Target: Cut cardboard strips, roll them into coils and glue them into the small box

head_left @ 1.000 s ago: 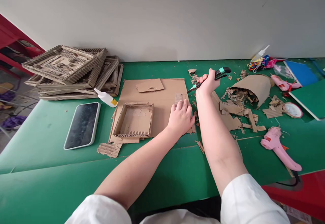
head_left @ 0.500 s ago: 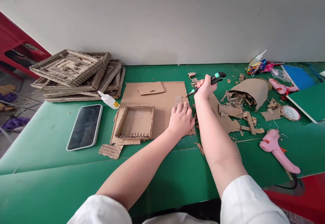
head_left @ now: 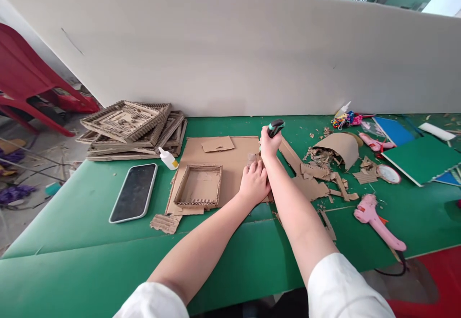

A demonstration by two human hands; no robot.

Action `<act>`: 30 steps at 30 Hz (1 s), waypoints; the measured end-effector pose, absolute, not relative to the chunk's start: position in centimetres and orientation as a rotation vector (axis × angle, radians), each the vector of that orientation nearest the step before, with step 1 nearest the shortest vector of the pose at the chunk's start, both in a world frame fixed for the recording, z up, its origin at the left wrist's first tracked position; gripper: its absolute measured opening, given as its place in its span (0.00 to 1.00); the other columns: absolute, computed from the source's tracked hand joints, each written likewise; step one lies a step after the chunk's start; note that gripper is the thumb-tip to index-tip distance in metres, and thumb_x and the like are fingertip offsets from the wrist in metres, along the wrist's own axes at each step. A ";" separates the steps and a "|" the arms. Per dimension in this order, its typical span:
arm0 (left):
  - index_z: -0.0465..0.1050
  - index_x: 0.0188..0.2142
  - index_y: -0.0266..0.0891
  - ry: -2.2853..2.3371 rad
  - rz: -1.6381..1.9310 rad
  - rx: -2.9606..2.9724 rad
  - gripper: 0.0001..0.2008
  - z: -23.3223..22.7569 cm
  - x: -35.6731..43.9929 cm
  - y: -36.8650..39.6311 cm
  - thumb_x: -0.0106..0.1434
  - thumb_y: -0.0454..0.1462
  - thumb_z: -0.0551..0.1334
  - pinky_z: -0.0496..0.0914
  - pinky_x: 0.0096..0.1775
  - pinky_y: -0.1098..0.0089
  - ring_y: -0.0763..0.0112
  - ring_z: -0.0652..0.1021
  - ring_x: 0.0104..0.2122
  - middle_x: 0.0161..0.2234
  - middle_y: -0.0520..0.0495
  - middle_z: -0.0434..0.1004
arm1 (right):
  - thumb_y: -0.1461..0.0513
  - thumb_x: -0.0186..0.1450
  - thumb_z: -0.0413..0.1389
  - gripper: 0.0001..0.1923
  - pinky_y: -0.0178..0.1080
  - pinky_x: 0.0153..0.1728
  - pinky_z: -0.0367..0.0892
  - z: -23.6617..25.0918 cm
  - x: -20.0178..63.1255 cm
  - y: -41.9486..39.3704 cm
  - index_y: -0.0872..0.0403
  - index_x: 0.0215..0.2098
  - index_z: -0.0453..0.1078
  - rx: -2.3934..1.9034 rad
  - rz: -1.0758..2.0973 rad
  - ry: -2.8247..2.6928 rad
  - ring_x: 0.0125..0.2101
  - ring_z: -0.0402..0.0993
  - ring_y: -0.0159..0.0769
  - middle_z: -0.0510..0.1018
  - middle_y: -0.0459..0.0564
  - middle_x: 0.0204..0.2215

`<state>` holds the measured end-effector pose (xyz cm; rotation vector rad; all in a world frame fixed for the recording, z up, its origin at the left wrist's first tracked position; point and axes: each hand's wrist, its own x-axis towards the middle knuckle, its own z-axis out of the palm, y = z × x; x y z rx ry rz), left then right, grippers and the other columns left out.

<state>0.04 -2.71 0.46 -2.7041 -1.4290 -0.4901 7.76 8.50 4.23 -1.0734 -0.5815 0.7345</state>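
My left hand lies flat, fingers stretched out, on the right part of a brown cardboard sheet. Under its fingertips is a small clear, ruler-like plastic piece, partly covered. My right hand is closed around a black and green utility knife, just beyond my left hand at the sheet's right side. The blade end is mostly hidden, so contact with the cardboard cannot be made out. A shallow square cardboard tray sits on the sheet's left part, with a loose cardboard piece behind it.
Stacked corrugated cardboard frames, a glue bottle and a phone are on the left. To the right lie cardboard scraps, a curved cardboard piece, a roll of tape and a pink glue gun. A pale wall stands behind.
My right hand and the utility knife have moved left, closer to my left hand, and the knife stands steeper. My left hand stays on the sheet. The camera has tilted up.
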 end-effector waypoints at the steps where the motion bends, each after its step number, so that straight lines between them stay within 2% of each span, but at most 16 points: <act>1: 0.69 0.49 0.35 -1.424 -0.488 -2.702 0.18 0.5 0.0 -2.7 0.64 0.40 0.52 0.65 0.48 0.55 0.53 0.68 0.53 0.57 0.36 0.66 | 0.61 0.53 0.58 0.12 0.26 0.13 0.57 4.3 8.0 8.5 0.51 0.27 0.57 -1.051 0.709 -0.545 0.11 0.58 0.21 0.63 0.30 0.12; 5: 0.70 0.48 0.34 -1.400 -0.481 -2.692 0.18 0.4 0.0 -2.7 0.64 0.42 0.53 0.65 0.48 0.55 0.53 0.67 0.53 0.58 0.36 0.65 | 0.57 0.56 0.56 0.15 0.27 0.13 0.57 4.9 10.2 8.7 0.49 0.25 0.50 -0.941 0.636 -0.385 0.09 0.53 0.22 0.56 0.29 0.09; 9: 0.69 0.48 0.34 -1.395 -0.455 -2.695 0.19 0.3 0.0 -2.7 0.64 0.44 0.53 0.65 0.48 0.55 0.52 0.67 0.53 0.58 0.36 0.65 | 0.54 0.57 0.55 0.16 0.27 0.14 0.58 5.2 11.5 9.0 0.50 0.26 0.50 -0.883 0.672 -0.308 0.10 0.53 0.22 0.56 0.29 0.10; 22: 0.68 0.50 0.33 -1.389 -0.443 -2.709 0.20 0.4 0.0 -2.6 0.64 0.42 0.52 0.65 0.48 0.55 0.52 0.67 0.53 0.58 0.36 0.65 | 0.58 0.54 0.57 0.16 0.27 0.12 0.56 3.6 11.1 9.5 0.49 0.27 0.51 -0.857 0.701 -0.310 0.09 0.53 0.22 0.57 0.29 0.08; 30: 0.68 0.50 0.34 -1.411 -0.407 -2.709 0.20 0.1 0.1 -2.6 0.64 0.43 0.52 0.64 0.50 0.56 0.52 0.66 0.54 0.59 0.37 0.63 | 0.62 0.56 0.53 0.11 0.28 0.11 0.55 3.4 10.8 9.4 0.49 0.26 0.51 -0.875 0.675 -0.316 0.09 0.52 0.22 0.57 0.29 0.07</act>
